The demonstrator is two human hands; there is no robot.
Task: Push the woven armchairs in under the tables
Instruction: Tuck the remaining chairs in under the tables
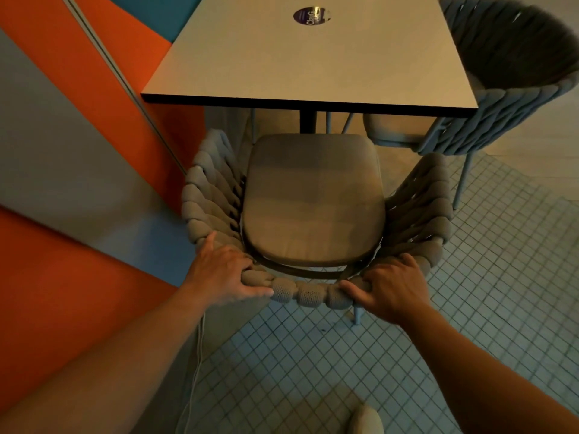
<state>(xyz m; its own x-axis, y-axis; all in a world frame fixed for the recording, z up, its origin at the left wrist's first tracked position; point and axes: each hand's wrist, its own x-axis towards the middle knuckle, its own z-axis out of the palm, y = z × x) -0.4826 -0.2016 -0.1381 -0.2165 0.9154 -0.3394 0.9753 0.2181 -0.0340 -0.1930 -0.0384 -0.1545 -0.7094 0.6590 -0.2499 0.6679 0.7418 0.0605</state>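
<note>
A woven armchair with a beige seat cushion stands right in front of me, facing a pale square table. The cushion's front edge sits just short of the table's near edge. My left hand grips the chair's thick braided back rim on the left, thumb along the outside and fingers curled over the top. My right hand grips the same rim on the right. A second woven armchair stands at the table's right side, its seat partly under the tabletop.
An orange, grey and blue wall runs close along the left of the chair. A round dark sticker lies on the tabletop. The floor is small square tile. A thin white cable hangs by the wall.
</note>
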